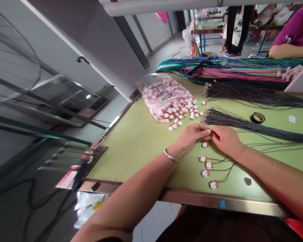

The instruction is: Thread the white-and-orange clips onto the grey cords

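My left hand [192, 138], with a silver bangle at the wrist, pinches a small white and orange plug connector [209, 132] between thumb and fingers. Right up against it, my right hand [226, 140] is closed in a pinch; what lies between its fingertips is hidden. A loose connector [205, 144] sits just below the hands. Nearer to me lie several connectors with dark wires attached, the closest one [214, 185] by the table's front edge. Beyond my hands spreads a bundle of grey wires [232, 124] with bare metal terminals at its left end.
A clear plastic bag [164, 94] spills white and orange connectors onto the green table [131, 148]. A second grey wire bundle [242, 95], coloured wires [224, 71] and a tape roll [258, 117] lie behind. A person's sleeve [293, 28] shows across the table. Metal rods [65, 160] jut out left.
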`<state>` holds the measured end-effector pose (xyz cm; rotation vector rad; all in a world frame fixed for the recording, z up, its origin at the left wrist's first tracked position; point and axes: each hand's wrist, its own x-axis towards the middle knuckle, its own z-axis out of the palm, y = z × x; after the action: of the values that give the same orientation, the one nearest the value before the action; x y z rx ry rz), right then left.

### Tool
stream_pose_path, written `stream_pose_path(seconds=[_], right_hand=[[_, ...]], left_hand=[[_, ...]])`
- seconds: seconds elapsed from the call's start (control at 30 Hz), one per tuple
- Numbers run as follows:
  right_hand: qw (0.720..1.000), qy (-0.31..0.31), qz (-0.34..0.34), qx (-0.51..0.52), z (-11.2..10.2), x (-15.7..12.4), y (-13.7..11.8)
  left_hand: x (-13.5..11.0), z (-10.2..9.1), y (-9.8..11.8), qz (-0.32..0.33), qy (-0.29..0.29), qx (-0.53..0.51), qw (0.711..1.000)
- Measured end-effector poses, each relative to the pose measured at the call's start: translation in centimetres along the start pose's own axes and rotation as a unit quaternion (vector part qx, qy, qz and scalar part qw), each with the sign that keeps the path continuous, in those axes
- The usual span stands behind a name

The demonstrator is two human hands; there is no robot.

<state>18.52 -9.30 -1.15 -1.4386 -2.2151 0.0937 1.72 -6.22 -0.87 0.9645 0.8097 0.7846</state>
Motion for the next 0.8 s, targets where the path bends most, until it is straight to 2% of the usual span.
stream_pose_path(seconds=[0.07, 0.23, 0.63, 0.7, 0.8], right_hand=[[0.999, 0.006, 0.025, 0.037, -0.1, 0.0, -0.1], [0.987, 0.068, 0.082, 0.12, -0.6, -0.2, -0.3], [0.986, 0.007, 0.1, 0.135, 0.2, -0.1, -0.3], [0.987, -0.004, 0.098, 0.128, -0.2, -0.1, -0.4], [0.992, -0.036, 0.077, 0.096, -1.4, 0.3, -0.1]], left_hand=[[-0.1, 0.0, 0.0, -0.004, 0.001, -0.006, 1.0], [-0.4, -0.1, 0.1, -0.002, -0.001, -0.017, 1.0], [-0.2, -0.1, 0.3, -0.022, -0.02, -0.013, 0.999], [-0.2, 0.0, 0.2, -0.019, -0.023, 0.018, 0.999], [-0.5, 0.3, 0.3, -0.006, -0.026, 0.135, 0.99]])
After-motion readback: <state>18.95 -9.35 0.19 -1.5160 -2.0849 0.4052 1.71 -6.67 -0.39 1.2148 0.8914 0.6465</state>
